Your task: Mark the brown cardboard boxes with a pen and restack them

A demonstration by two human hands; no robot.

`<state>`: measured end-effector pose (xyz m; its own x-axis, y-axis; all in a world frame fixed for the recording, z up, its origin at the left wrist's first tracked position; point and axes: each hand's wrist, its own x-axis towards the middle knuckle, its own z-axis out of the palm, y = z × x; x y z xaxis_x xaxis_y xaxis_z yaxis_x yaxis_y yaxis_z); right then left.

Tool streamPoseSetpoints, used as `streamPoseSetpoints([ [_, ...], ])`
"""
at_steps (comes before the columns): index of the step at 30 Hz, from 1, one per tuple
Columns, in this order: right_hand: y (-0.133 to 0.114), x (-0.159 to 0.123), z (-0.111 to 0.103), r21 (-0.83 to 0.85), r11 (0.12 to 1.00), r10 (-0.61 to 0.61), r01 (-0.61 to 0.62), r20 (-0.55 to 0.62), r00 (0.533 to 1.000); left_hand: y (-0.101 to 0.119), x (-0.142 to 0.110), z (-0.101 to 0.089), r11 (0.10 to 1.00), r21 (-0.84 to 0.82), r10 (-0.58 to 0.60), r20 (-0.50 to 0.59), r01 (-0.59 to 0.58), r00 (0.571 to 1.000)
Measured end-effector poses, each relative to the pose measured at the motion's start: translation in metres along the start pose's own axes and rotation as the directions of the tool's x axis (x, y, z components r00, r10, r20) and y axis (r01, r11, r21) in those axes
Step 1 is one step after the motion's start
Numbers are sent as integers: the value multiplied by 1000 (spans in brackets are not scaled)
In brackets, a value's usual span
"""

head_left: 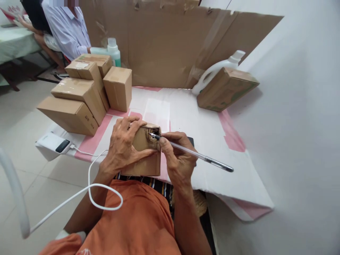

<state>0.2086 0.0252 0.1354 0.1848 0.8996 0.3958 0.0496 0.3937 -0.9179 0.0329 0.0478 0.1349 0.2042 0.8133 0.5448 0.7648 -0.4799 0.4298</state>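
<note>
The right hand (180, 159) pinches a pen (208, 160) on a small box (140, 167) that the left hand (122, 143), fingers wide, holds at the table's (193, 117) edge. A white cord (108, 209) crosses that arm (83, 216). Boxes (117, 86) and cardboard (164, 46) stand behind.

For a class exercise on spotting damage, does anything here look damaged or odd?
Yes: the small brown cardboard box under the left hand has a dark, ragged patch near its far right corner, at the tip of the clear plastic pen in the right hand. It stands out against plain cardboard; torn or scribbled, I can't tell.
</note>
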Motion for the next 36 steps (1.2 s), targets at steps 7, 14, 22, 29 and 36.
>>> streamPoseSetpoints([
  [7,-1,-2,-1,-83,996,-11,17,73,997,-4,0,-1,1000,22,15,-6,-14,1000],
  [14,6,12,-28,68,993,98,-100,45,994,-15,7,-1,996,9,86,-44,-86,995],
  [22,87,39,-72,-737,523,640,-428,7,768,-10,12,-1,995,-5,96,-47,-97,994],
  [29,117,19,-46,-849,307,668,-429,-129,733,-10,11,-2,995,27,94,-29,-94,995],
  [36,105,13,-81,-822,251,557,-511,-310,771,-13,10,1,997,3,80,-56,-80,995],
])
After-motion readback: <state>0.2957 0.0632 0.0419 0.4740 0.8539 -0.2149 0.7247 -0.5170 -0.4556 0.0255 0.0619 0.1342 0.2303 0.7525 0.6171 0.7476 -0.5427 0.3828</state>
